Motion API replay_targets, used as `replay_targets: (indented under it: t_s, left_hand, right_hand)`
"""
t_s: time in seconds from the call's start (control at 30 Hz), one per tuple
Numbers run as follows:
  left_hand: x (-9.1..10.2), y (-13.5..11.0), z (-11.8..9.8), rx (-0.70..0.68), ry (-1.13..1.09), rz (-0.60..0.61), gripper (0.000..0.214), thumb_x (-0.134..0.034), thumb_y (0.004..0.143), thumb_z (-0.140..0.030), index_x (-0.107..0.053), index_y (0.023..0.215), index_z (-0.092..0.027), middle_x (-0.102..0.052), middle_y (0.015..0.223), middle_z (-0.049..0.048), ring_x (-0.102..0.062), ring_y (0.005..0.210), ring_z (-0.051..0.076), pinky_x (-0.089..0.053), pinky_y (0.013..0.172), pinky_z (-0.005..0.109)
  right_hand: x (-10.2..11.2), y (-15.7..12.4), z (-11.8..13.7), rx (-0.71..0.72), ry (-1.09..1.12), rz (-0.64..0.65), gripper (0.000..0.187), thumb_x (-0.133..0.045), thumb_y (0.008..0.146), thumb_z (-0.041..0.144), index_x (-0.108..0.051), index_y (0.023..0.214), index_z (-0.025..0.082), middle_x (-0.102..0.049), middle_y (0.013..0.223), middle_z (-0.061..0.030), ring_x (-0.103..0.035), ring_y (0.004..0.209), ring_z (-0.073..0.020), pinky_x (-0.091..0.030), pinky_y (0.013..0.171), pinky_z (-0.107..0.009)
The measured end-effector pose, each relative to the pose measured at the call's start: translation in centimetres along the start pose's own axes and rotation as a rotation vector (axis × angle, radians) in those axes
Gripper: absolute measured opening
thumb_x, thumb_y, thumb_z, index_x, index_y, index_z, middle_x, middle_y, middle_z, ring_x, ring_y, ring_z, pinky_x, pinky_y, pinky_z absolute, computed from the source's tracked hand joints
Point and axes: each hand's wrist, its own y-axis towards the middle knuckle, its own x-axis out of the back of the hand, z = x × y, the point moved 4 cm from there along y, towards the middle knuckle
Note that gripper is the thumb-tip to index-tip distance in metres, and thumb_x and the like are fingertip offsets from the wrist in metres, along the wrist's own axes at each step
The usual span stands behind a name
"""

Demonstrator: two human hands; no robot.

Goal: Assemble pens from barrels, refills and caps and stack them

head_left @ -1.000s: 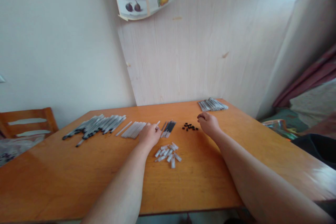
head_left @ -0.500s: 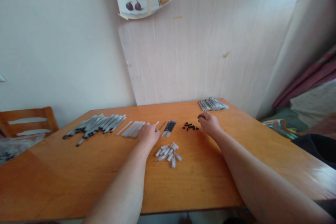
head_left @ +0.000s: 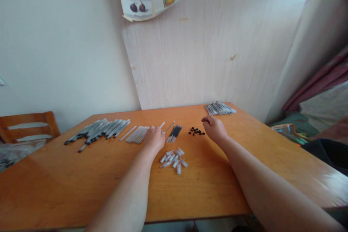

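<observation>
My left hand (head_left: pixel 154 138) is closed around a white pen barrel (head_left: pixel 162 124), whose end sticks out past the fingers. A thin grey pen refill (head_left: pixel 170 126) slants up and right from the same hand. Beside that hand lies a row of white pen barrels (head_left: pixel 136 135); right of it are several dark pen refills with pale ends (head_left: pixel 174 133). My right hand (head_left: pixel 214 126) hovers with curled fingers just right of the small black plugs (head_left: pixel 196 130); anything between its fingertips is hidden. Clear pen caps (head_left: pixel 174 158) lie loosely piled nearer me.
Pens with black ends (head_left: pixel 100 128) are heaped at the left of the wooden table (head_left: pixel 116 188). Another bundle of pens (head_left: pixel 219 108) lies at the back right corner. A chair (head_left: pixel 29 125) stands left, a black bag or bin (head_left: pixel 326 152) right.
The grey refill by my left hand now reaches further up and right. My right hand has shifted slightly left, toward the black plugs.
</observation>
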Motion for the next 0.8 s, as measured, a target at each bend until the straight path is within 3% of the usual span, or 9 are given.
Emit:
replay_targets:
  t_s: [0.17, 0.3, 0.43, 0.6, 0.8]
  left_hand:
    - [-0.2, 0.1, -1.5, -0.072, -0.283, 0.025, 0.023, -0.052, 0.084, -0.032, -0.067, 0.080, -0.016, -0.066, 0.091, 0.0115, -0.060, 0.089, 0.022, -0.043, 0.078, 0.030]
    - [-0.6, -0.5, -3.0, -0.092, -0.574, 0.144, 0.024, -0.052, 0.083, -0.032, -0.065, 0.072, -0.016, -0.066, 0.074, 0.0049, -0.060, 0.073, 0.017, -0.042, 0.066, 0.026]
    - [-0.1, -1.7, -4.3, -0.058, -0.763, 0.212, 0.026, -0.053, 0.082, -0.038, -0.064, 0.075, -0.016, -0.065, 0.071, 0.0016, -0.056, 0.067, 0.015, -0.039, 0.059, 0.024]
    - [0.9, -2.8, -5.5, -0.057, -0.893, 0.270, 0.024, -0.055, 0.080, -0.035, -0.065, 0.082, -0.013, -0.064, 0.076, 0.0020, -0.055, 0.071, 0.014, -0.040, 0.064, 0.023]
    - [1.0, -2.2, -4.9, -0.023, -1.190, 0.276, 0.039, -0.052, 0.081, -0.043, -0.067, 0.100, -0.013, -0.069, 0.096, 0.0077, -0.060, 0.085, 0.016, -0.044, 0.069, 0.025]
  right_hand:
    - [-0.2, -2.3, 4.9, 0.254, 0.021, 0.103, 0.031, -0.046, 0.084, 0.022, -0.065, 0.108, 0.023, -0.071, 0.101, -0.0052, -0.064, 0.086, -0.0171, -0.043, 0.074, -0.024]
    - [-0.8, -3.8, 7.3, 0.381, -0.061, 0.183, 0.037, -0.046, 0.086, 0.022, -0.062, 0.119, 0.027, -0.071, 0.102, -0.0042, -0.065, 0.080, -0.0162, -0.041, 0.067, -0.023]
    - [-1.2, -4.1, 7.5, 0.434, -0.142, 0.207, 0.040, -0.045, 0.087, 0.023, -0.059, 0.124, 0.029, -0.070, 0.101, -0.0047, -0.066, 0.082, -0.0173, -0.040, 0.066, -0.024]
    - [-1.6, -3.7, 7.0, 0.422, -0.163, 0.196, 0.032, -0.043, 0.090, 0.024, -0.062, 0.115, 0.026, -0.071, 0.097, -0.0056, -0.066, 0.084, -0.0174, -0.040, 0.068, -0.023]
    - [-0.9, -2.9, 6.0, 0.324, -0.125, 0.128, 0.028, -0.042, 0.093, 0.028, -0.062, 0.110, 0.021, -0.071, 0.096, -0.0079, -0.065, 0.083, -0.0182, -0.041, 0.070, -0.024]
